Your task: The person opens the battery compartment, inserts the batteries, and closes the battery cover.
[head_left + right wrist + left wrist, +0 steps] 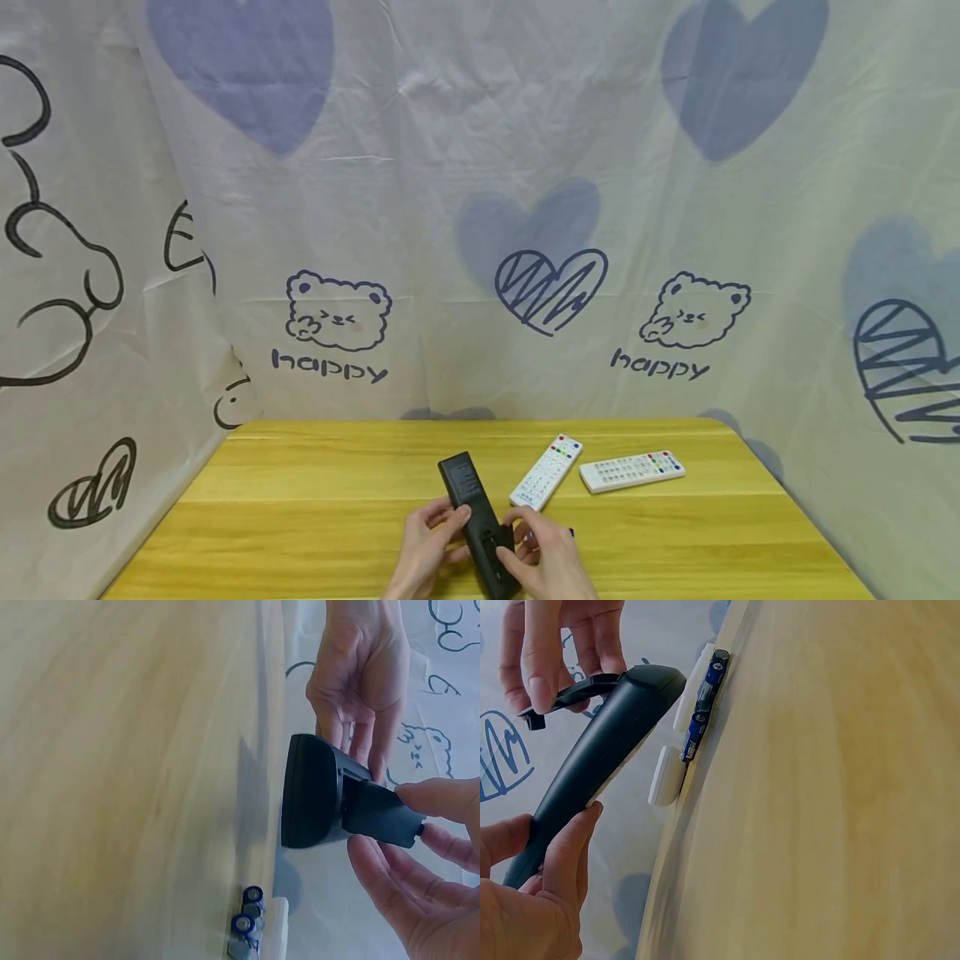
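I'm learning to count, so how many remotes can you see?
3. The left hand holds the black remote, whose cover the right hand pinches. The first white remote lies on the table beyond that hand; the second white remote lies to its right.

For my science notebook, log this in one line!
left hand: grips black remote; right hand: holds battery cover, angled out from remote; blue batteries: on table

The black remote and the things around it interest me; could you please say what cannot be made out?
Head view: the print on the black remote, too small to read.
Head view: the batteries, mostly hidden behind the right hand.
Left wrist view: part of the left hand, cut off by the left edge.
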Demonstrator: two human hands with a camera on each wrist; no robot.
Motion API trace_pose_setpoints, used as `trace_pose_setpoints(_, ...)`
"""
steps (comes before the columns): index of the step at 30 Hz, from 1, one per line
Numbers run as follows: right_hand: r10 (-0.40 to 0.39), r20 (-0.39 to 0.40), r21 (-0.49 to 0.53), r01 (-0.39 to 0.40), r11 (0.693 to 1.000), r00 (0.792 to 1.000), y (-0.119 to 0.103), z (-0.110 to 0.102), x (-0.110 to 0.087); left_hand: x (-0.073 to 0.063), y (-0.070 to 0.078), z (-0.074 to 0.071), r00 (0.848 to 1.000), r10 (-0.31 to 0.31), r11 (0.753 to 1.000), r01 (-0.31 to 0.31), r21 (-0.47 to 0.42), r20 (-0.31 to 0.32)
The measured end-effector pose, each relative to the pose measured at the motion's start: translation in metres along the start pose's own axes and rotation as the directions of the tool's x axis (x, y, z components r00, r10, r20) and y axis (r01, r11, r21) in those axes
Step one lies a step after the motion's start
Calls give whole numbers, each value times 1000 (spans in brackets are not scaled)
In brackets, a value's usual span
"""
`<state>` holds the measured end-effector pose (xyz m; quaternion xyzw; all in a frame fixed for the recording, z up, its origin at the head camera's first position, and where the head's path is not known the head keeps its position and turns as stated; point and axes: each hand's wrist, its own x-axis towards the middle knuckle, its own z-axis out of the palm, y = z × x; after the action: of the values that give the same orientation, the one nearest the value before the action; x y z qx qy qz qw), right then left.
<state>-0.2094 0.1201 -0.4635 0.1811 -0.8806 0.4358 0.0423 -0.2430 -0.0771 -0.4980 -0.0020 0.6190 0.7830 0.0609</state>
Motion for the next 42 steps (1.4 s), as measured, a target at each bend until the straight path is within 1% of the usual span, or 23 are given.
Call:
trace_pose_setpoints(4, 4, -34, -16, -5, 1000, 999, 2, -4, 0, 1, -1, -1, 1000, -7, 1000, 7, -5, -10)
trace_pose_setpoints(9, 29, -66, -34, -32, 999, 997, 9, -10, -1, 1, -1, -1, 1000, -14, 1000, 14, -16, -11)
trace_pose_setpoints(17, 62, -91, -146, -75, 986, 994, 19, -20, 0, 1, -1, -2, 1000, -20, 999, 19, -33, -10)
trace_pose_setpoints(20, 64, -129, -197, -89, 976, 990, 23, -23, 1, 2, -1, -2, 1000, -26, 999, 25, -41, -10)
trace_pose_setpoints(25, 68, -192, -287, -122, 950, 979, 31, -26, 2, 2, -1, -4, 999, -36, 998, 35, -44, -10)
trace_pose_setpoints(32, 96, -218, -364, -172, 915, 971, 39, -34, 5, 4, 0, -6, 999, -48, 998, 48, -37, -3)
trace_pose_setpoints(37, 74, -253, -417, -178, 892, 965, 44, -39, 4, 4, -1, -7, 999, -47, 998, 47, -40, -3)
trace_pose_setpoints(42, 97, -248, -437, -200, 877, 964, 50, -46, 6, 3, -1, -7, 999, -42, 998, 42, -40, -4)
